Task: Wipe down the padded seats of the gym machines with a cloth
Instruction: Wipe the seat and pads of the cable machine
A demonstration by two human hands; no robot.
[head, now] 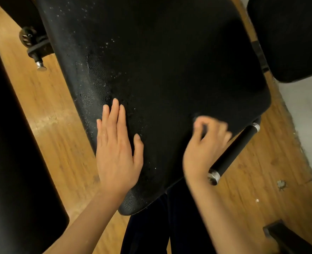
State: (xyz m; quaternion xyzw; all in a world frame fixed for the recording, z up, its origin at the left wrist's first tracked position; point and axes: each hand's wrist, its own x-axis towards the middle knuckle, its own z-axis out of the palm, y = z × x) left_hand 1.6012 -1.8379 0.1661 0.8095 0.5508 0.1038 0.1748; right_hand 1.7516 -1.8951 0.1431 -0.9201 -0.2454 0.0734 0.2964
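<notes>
Two hands on padded seat (160,61), left hand (117,149) flat, right hand (206,143) curled, blurred, grip unclear

A gym floor, seen from above — black padded seat (160,70) with pebbled vinyl skin, flecked with pale droplets along its left side. More black upholstered pads close by: one long pad (14,143) at far left, another pad (289,37) at upper right. Beneath the seat's near right edge, a black-gripped handle bar (234,153) capped in bright metal at both ends. At upper left, a black adjustment knob with a steel pull-pin (35,48) on a bracket — typical machine hardware. Underfoot, scuffed wood-look plank flooring (59,134), meeting a pale grey surface (307,110) at right.
</notes>
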